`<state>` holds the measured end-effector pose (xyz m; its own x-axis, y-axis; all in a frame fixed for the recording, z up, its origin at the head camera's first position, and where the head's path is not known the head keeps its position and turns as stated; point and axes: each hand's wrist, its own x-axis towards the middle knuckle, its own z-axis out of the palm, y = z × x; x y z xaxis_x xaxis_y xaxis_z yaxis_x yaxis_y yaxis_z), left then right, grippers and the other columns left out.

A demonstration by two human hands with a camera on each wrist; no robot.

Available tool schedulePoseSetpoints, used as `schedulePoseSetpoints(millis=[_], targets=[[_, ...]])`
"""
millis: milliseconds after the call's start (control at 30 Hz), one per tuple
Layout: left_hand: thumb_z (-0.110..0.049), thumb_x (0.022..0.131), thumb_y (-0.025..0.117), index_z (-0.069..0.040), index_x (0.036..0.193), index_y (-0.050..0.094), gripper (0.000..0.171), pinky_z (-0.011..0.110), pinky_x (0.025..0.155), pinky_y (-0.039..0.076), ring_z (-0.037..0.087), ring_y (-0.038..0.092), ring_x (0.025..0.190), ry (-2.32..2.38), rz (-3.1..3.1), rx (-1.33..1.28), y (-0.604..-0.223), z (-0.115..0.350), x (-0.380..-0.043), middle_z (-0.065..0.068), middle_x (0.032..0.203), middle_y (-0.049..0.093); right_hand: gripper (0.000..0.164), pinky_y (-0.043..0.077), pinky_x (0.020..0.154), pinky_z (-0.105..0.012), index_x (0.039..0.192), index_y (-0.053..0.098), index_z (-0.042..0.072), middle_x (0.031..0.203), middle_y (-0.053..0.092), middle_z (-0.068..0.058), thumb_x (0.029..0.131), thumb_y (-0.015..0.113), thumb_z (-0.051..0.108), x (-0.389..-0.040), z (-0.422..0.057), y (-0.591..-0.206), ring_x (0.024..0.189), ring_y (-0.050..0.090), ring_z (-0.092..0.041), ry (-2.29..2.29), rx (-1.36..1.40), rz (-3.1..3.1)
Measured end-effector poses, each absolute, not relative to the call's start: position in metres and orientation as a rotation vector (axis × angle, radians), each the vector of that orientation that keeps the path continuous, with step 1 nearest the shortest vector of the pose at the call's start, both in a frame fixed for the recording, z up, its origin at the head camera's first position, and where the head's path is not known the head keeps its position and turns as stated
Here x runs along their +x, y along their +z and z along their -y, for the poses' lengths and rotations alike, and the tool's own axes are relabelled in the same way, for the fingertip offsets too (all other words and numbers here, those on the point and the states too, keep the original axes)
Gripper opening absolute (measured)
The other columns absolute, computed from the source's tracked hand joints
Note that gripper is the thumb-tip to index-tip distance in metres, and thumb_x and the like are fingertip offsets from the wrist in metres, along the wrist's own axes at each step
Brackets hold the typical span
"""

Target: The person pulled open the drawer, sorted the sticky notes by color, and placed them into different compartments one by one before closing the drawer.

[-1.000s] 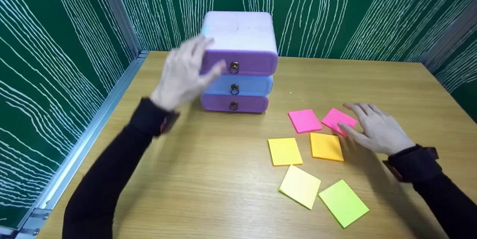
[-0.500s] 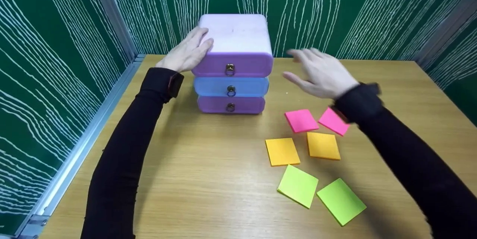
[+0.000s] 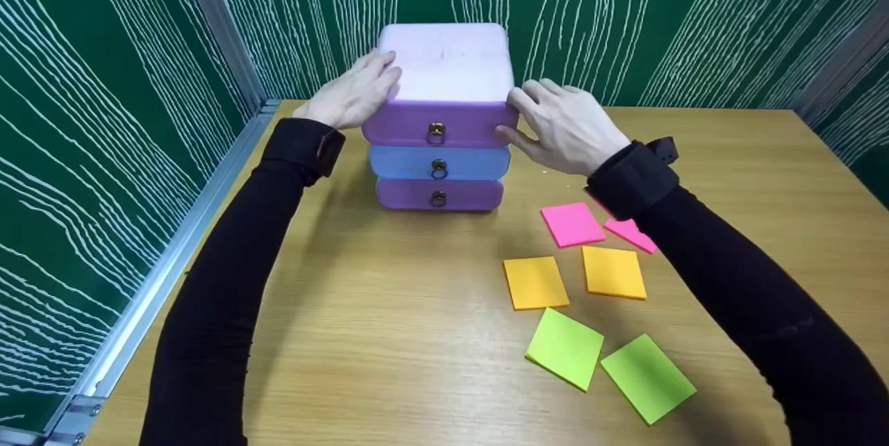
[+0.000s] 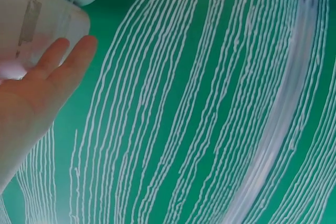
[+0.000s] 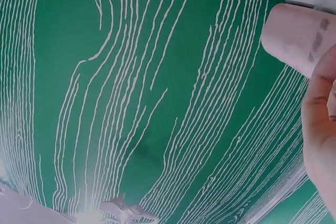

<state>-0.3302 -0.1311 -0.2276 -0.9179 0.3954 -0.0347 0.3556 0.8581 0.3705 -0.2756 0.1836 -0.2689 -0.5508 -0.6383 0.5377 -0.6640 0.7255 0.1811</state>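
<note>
A small three-tier drawer box (image 3: 403, 123) stands at the back of the table in the head view. Its top drawer is purple, the middle drawer (image 3: 403, 162) blue and the bottom drawer (image 3: 405, 194) purple, each with a ring pull. My left hand (image 3: 351, 93) rests against the top tier's left side, fingertips over its upper edge. In the left wrist view its fingers (image 4: 76, 65) look straight beside the box. At the opposite side, my right hand (image 3: 566, 128) holds the front right corner of the top tier, thumb at the front face and fingers bent at the upper edge.
Sticky-note pads lie on the wooden table (image 3: 389, 362) to the right: two pink pads (image 3: 572, 225), two orange pads (image 3: 535, 283) and two green pads (image 3: 566, 349). My right sleeve partly covers one pink pad. Green walls (image 3: 576, 8) with white wavy lines surround the table.
My left hand has settled on the box's left side. The right hand has moved from beside the pink pads up and left onto the box's right corner, its fingers bending.
</note>
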Motion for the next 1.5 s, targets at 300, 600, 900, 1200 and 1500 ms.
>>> schedulePoseSetpoints(millis=[300,600,900,1200,1500], targets=[[-0.052,0.104,0.014,-0.011,0.161,0.009,0.071,0.041,0.129,-0.001,0.024,-0.003,0.158,0.674,-2.831,0.628,-0.221,0.139,-0.33,0.009,0.17,0.001,0.025,0.051,0.06,-0.034,0.096,0.056,0.007,0.083,0.061,-0.009,0.1,0.059,0.032,-0.245,-0.182,-0.276,0.07,0.056,-0.022,0.145,1.165,2.278],[-0.05,0.104,0.011,-0.014,0.162,0.01,0.068,0.044,0.129,0.005,0.023,-0.002,0.158,0.566,-2.924,0.628,-0.228,0.145,-0.327,0.007,0.17,0.0,0.032,0.055,0.068,-0.036,0.109,0.059,0.006,0.091,0.064,-0.008,0.098,0.061,0.036,-0.219,-0.189,-0.279,0.077,0.059,-0.022,0.151,1.257,2.286],[-0.054,0.105,0.013,-0.02,0.161,0.019,0.066,0.053,0.127,0.013,0.034,0.016,0.155,0.587,-3.099,0.62,-0.248,0.141,-0.311,0.011,0.169,0.01,0.048,0.057,0.079,-0.05,0.127,0.055,0.003,0.105,0.067,-0.015,0.094,0.067,0.036,-0.229,-0.266,-0.324,0.092,0.066,-0.029,0.222,1.034,2.525],[-0.052,0.105,0.016,-0.022,0.159,0.026,0.063,0.053,0.126,0.018,0.034,0.022,0.154,0.619,-3.111,0.686,-0.248,0.145,-0.307,0.009,0.168,0.018,0.066,0.051,0.092,-0.063,0.131,0.061,0.002,0.13,0.059,-0.027,0.091,0.064,0.055,-0.239,-0.356,-0.372,0.115,0.057,-0.045,0.08,0.641,3.025],[-0.054,0.105,0.013,-0.028,0.16,0.022,0.061,0.048,0.128,0.012,0.028,0.014,0.156,0.692,-3.047,0.663,-0.247,0.148,-0.305,0.002,0.169,0.011,0.069,0.042,0.061,-0.026,0.122,0.066,0.003,0.085,0.061,-0.008,0.077,0.081,0.054,-0.244,-0.371,-0.384,0.073,0.052,-0.018,0.201,0.556,3.241]])
